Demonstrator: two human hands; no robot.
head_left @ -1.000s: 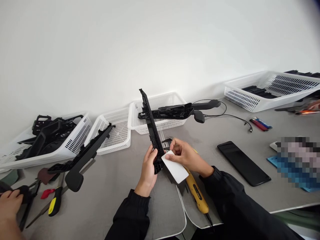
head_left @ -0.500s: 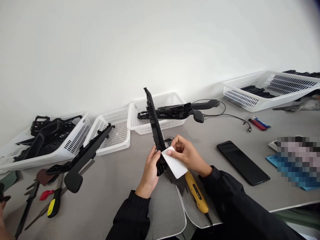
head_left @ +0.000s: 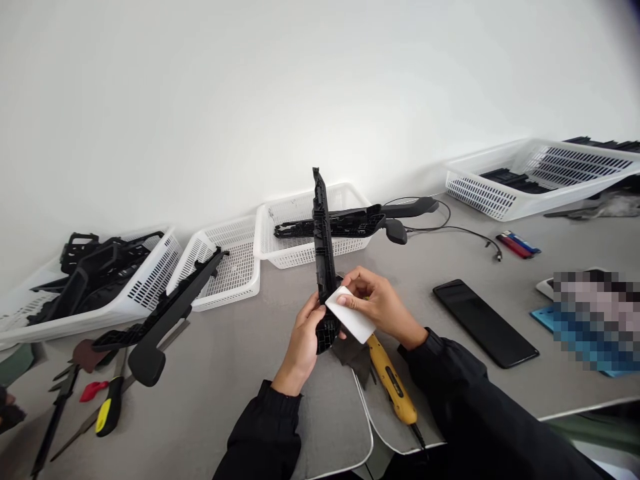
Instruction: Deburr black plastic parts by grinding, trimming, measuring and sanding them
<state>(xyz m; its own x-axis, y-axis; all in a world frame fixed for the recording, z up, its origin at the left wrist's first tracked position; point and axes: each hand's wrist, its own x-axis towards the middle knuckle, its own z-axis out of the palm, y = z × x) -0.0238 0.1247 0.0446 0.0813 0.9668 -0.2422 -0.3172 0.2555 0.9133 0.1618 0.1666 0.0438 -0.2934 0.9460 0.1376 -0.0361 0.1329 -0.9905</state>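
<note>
My left hand [head_left: 301, 340] is closed round the lower end of a long, ribbed black plastic part [head_left: 324, 247], which stands nearly upright with its narrow tip pointing away from me. In my right hand [head_left: 383, 303] a thin white card-like sheet [head_left: 353, 317] is pinched between thumb and fingers. One corner of the sheet touches or lies very close to the edge of the black part; contact cannot be made out. Beneath my right hand lies a yellow corded tool [head_left: 393, 383], its front end partly hidden by the sheet and a dark piece of cloth or paper [head_left: 357, 357].
White baskets [head_left: 220, 301] stand along the wall, several holding black parts. Another black part [head_left: 165, 313], a yellow-black handled file [head_left: 109, 407] and a caliper [head_left: 57, 413] lie left. A phone [head_left: 485, 323], lighters [head_left: 519, 245] and a cable [head_left: 470, 231] lie right.
The black part's far tip has swung right, so it now stands more upright. The white sheet has tilted and shifted slightly with my right hand. Both hands keep their hold.
</note>
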